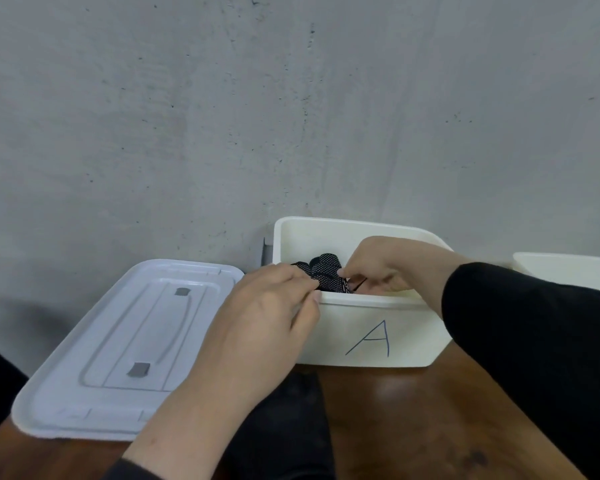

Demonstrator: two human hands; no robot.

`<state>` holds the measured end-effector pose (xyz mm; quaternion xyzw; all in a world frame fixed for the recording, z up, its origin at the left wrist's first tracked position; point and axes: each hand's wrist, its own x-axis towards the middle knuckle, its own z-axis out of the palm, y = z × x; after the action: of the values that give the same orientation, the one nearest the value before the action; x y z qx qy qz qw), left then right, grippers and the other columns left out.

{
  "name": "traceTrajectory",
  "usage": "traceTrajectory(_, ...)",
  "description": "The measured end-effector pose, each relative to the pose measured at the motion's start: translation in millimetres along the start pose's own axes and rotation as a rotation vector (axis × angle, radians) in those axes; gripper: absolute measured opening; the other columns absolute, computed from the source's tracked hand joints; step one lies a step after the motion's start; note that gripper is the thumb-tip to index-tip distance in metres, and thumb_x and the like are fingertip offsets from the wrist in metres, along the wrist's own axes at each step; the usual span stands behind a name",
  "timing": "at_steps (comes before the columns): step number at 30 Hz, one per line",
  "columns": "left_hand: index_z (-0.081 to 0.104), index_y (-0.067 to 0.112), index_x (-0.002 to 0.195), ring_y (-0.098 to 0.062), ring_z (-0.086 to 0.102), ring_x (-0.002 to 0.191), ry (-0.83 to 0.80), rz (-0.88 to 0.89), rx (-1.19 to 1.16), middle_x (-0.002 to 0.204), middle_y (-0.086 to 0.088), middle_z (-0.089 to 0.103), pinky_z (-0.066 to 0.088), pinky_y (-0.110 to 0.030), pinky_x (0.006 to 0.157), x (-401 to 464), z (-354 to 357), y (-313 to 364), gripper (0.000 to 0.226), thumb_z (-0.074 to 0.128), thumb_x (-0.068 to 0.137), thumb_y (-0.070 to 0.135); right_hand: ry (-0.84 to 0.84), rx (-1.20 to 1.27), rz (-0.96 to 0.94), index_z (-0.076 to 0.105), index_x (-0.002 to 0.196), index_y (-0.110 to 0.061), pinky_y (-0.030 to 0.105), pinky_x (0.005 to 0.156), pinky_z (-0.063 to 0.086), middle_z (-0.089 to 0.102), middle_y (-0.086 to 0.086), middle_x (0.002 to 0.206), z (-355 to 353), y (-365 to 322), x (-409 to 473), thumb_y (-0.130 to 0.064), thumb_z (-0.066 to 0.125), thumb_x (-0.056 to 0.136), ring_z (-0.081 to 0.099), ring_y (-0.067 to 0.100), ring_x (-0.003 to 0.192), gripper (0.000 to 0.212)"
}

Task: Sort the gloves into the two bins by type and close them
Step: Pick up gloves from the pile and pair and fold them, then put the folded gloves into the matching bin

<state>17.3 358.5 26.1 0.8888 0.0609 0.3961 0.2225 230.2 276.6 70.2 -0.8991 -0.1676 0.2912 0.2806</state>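
Wall: grey concrete, rising behind both hands.
Table: brown wood, under the wrists and forearms.
Lid: pale, lying flat to the outside of the left hand, off its bin.
Bin A: white, open, marked "A" on the wall that faces the person; both hands meet over its near rim.
Second bin: only a white edge shows beyond the right sleeve; contents hidden.
Left hand: fingers curled, pinching the glove at the rim.
Right hand: reaching inside bin A, fingertips pinching the same glove.
Dotted glove: black with white dots, bunched between the two hands, inside bin A.
Risk: if the glove stays humped above the rim, the lid will probably not seat; an edge draped over the rim would likely get caught.
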Motion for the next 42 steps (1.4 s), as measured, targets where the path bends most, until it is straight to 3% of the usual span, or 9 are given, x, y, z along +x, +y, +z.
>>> traceTrajectory(4, 0.076, 0.016, 0.102, -0.01, 0.058, 0.094, 0.001, 0.01, 0.002, 0.099, 0.01, 0.068, 0.043, -0.028, 0.085, 0, 2, 0, 0.032, 0.049, 0.095, 0.03, 0.07, -0.088, -0.091, 0.062, 0.116, 0.004, 0.04, 0.09, 0.057, 0.071, 0.008, 0.102, -12, -1, -18, -0.022, 0.057, 0.104, 0.074, 0.03, 0.098, 0.03)
traceTrajectory(7, 0.076, 0.016, 0.106, -0.009, 0.057, 0.098, 0.044, 0.007, 0.006, 0.103, 0.009, 0.069, 0.044, -0.027, 0.09, -2, 3, 2, 0.032, 0.049, 0.096, 0.031, 0.31, -0.108, -0.293, 0.068, 0.105, 0.002, 0.047, 0.091, 0.058, 0.073, 0.014, 0.099, -27, -1, -39, -0.026, 0.055, 0.103, 0.07, 0.029, 0.09, 0.031)
traceTrajectory(10, 0.075, 0.013, 0.107, -0.013, 0.058, 0.096, 0.187, 0.05, 0.016, 0.101, 0.005, 0.07, 0.044, -0.029, 0.092, -3, 2, 14, 0.032, 0.05, 0.097, 0.03, 0.675, -0.104, -0.569, 0.072, 0.105, -0.012, 0.032, 0.08, 0.051, 0.071, 0.001, 0.093, -38, 9, -74, -0.032, 0.054, 0.102, 0.064, 0.02, 0.087, 0.027)
traceTrajectory(15, 0.075, 0.01, 0.106, -0.015, 0.062, 0.092, 0.27, 0.14, -0.071, 0.097, 0.002, 0.072, 0.048, -0.031, 0.085, -21, 14, 64, 0.028, 0.052, 0.098, 0.024, 0.905, 0.126, -0.817, 0.07, 0.088, -0.018, 0.026, 0.078, 0.05, 0.068, -0.012, 0.083, -28, 66, -149, -0.03, 0.049, 0.105, 0.066, 0.009, 0.084, 0.03)
traceTrajectory(21, 0.066, 0.024, 0.122, -0.013, 0.06, 0.091, -0.079, 0.175, -0.087, 0.1, 0.009, 0.066, 0.053, -0.033, 0.076, -77, 64, 135, 0.032, 0.044, 0.101, 0.034, 0.754, 0.004, -0.707, 0.062, 0.089, -0.032, 0.015, 0.072, 0.045, 0.063, -0.018, 0.09, 27, 182, -190, -0.037, 0.037, 0.101, 0.061, 0.002, 0.087, 0.028)
traceTrajectory(25, 0.047, 0.033, 0.143, -0.007, 0.053, 0.112, -0.296, 0.042, -0.062, 0.125, 0.015, 0.059, 0.049, -0.028, 0.094, -102, 89, 154, 0.04, 0.033, 0.105, 0.038, 0.674, -0.208, -0.567, 0.064, 0.113, -0.034, 0.009, 0.08, 0.046, 0.06, -0.028, 0.107, 42, 250, -203, -0.041, 0.036, 0.098, 0.061, -0.003, 0.1, 0.032)
traceTrajectory(31, 0.036, 0.029, 0.151, -0.011, 0.05, 0.121, -0.425, -0.022, 0.002, 0.138, 0.009, 0.052, 0.043, -0.027, 0.099, -115, 122, 174, 0.045, 0.034, 0.106, 0.03, 0.606, -0.387, -0.396, 0.055, 0.142, -0.029, -0.008, 0.091, 0.021, 0.051, -0.021, 0.142, 54, 302, -209, -0.026, 0.044, 0.106, 0.048, -0.005, 0.125, 0.038)
traceTrajectory(35, 0.037, 0.03, 0.15, -0.011, 0.053, 0.123, -0.428, -0.125, -0.041, 0.141, 0.007, 0.053, 0.045, -0.026, 0.1, -111, 144, 197, 0.044, 0.034, 0.106, 0.031, 0.682, -0.225, -0.361, 0.054, 0.143, -0.024, 0.008, 0.095, 0.038, 0.056, -0.011, 0.14, 51, 304, -208, -0.025, 0.04, 0.108, 0.055, 0.003, 0.121, 0.037)
traceTrajectory(42, 0.041, 0.031, 0.148, -0.012, 0.057, 0.12, -0.398, -0.265, -0.154, 0.141, 0.007, 0.056, 0.047, -0.025, 0.095, -109, 172, 233, 0.042, 0.037, 0.106, 0.026, 0.763, 0.171, -0.334, 0.056, 0.139, -0.022, 0.019, 0.105, 0.044, 0.062, -0.009, 0.132, 41, 309, -215, -0.023, 0.036, 0.109, 0.056, 0.0, 0.121, 0.036)
